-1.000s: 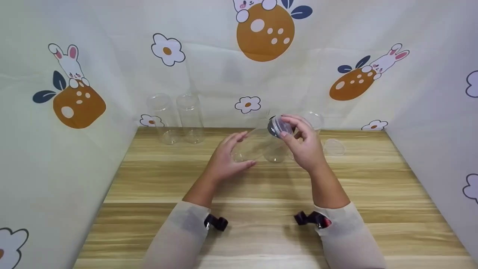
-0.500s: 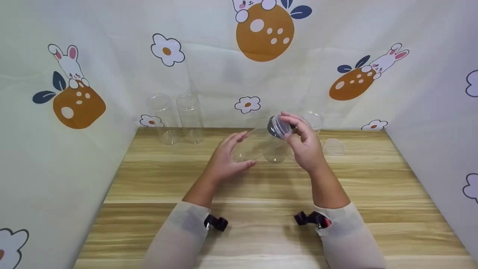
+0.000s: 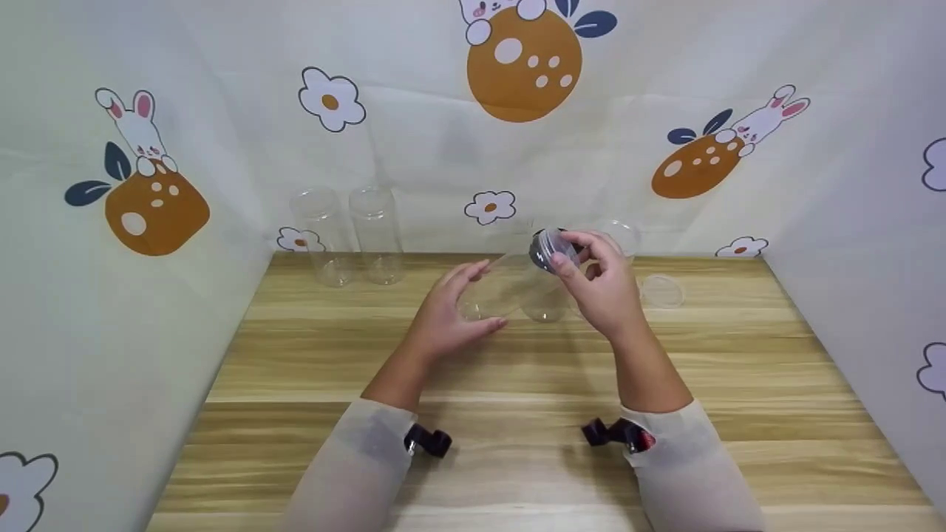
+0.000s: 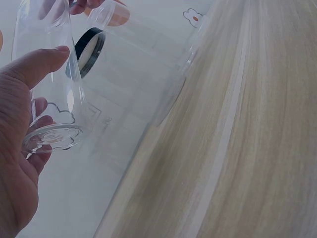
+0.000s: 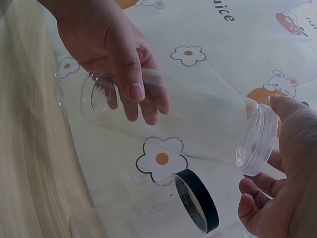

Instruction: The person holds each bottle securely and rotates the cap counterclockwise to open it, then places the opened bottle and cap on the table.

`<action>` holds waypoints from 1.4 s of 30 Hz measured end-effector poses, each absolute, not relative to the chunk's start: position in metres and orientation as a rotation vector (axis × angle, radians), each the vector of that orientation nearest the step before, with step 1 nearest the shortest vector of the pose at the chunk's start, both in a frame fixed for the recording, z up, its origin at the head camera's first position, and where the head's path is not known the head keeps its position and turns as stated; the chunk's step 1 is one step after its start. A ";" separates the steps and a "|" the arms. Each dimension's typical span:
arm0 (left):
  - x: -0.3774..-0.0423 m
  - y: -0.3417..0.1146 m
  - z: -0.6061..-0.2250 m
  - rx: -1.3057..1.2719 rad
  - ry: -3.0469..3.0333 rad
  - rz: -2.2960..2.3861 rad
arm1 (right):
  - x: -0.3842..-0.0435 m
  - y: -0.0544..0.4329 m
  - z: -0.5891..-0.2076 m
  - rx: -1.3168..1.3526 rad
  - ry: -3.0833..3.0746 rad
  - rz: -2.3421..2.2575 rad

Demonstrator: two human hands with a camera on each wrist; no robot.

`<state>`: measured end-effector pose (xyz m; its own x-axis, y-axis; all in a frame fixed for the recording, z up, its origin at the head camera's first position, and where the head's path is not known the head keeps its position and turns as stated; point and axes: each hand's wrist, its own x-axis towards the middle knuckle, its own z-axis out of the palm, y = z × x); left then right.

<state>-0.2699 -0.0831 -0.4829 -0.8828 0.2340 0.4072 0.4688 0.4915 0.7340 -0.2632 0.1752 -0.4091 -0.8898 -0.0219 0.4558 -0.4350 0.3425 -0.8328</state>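
Observation:
My left hand (image 3: 443,314) grips a clear plastic jar (image 5: 193,124) near its base, thumb on the near side and fingers on the far side. The jar is held tilted above the table, its mouth toward the upper right in the head view. At that mouth, a clear screw lid (image 5: 265,139) is pinched between the thumb and fingers of my right hand (image 3: 602,292). Just behind stands another clear jar with a black lid (image 4: 90,52); the held jar partly overlaps it in the head view.
Two clear jars (image 3: 321,233) stand at the back left near the printed cloth wall (image 3: 429,148). Another clear jar (image 3: 621,235) stands behind my right hand, with a loose clear lid (image 3: 663,291) lying right of it on the wooden table (image 3: 517,391).
The right hand's thumb and fingers have shifted around the lid, first back and then forward again. My left hand and the jar have stayed in place.

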 end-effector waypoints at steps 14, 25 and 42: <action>-0.271 -0.083 -0.484 -0.582 -2.470 -1.373 | -0.261 0.176 -0.410 0.710 -2.109 1.732; -0.269 -0.083 -0.483 -0.582 -2.461 -1.390 | -0.260 0.176 -0.409 0.612 -2.159 1.674; -0.269 -0.083 -0.482 -0.562 -2.480 -1.358 | -0.262 0.177 -0.410 0.474 -2.195 1.645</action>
